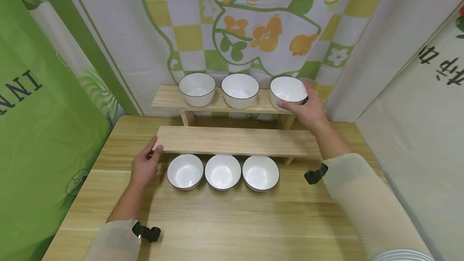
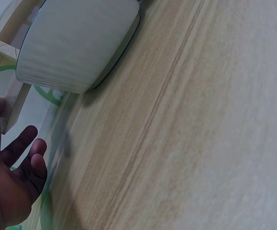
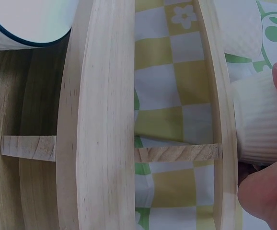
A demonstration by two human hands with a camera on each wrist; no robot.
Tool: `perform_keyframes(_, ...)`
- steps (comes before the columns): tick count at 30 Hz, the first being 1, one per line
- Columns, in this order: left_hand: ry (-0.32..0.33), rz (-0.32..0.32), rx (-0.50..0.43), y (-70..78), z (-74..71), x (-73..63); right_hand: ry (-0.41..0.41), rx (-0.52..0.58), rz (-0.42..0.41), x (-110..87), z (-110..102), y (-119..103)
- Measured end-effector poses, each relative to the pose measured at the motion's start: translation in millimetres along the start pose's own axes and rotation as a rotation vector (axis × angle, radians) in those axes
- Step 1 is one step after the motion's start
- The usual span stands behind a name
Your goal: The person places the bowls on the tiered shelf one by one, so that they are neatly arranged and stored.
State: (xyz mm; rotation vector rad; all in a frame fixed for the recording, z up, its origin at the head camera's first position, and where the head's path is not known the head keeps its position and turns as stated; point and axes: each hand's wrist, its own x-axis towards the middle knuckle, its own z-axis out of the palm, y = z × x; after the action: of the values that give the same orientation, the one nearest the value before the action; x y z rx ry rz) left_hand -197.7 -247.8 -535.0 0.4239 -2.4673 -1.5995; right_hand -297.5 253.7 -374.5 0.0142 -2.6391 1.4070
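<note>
Bowl gripped on the far shelf

Left hand is pretty relaxed, fingers loose and half spread, thumb touching the near shelf at its left end. Three white bowls sit side by side on the table, just beside that shelf's near edge. Two more stand up far, then at the right end the right hand pinches that bowl, thumb nearest.

A dish stack near the right edge of the counter is cut off below; near the right end of the upper shelf, a bowl partly hides the right hand.
</note>
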Motion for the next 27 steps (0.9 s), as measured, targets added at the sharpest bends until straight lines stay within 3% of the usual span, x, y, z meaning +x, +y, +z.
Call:
perform_keyframes(7, -0.007, -0.007, -0.012, 0.0, -0.3, -0.4, -0.012, 0.055, -0.039, 1.0, 3.7, -2.7)
perform_keyframes(17, -0.005, -0.011, -0.013, -0.2, -0.2, -0.8, -0.025, 0.087, -0.034, 0.4, 6.2, -0.2)
perform_keyframes(27, 0.001, -0.002, -0.021, 2.6, -0.2, -1.4, -0.004, 0.249, -0.004, -6.8, 1.5, 10.6)
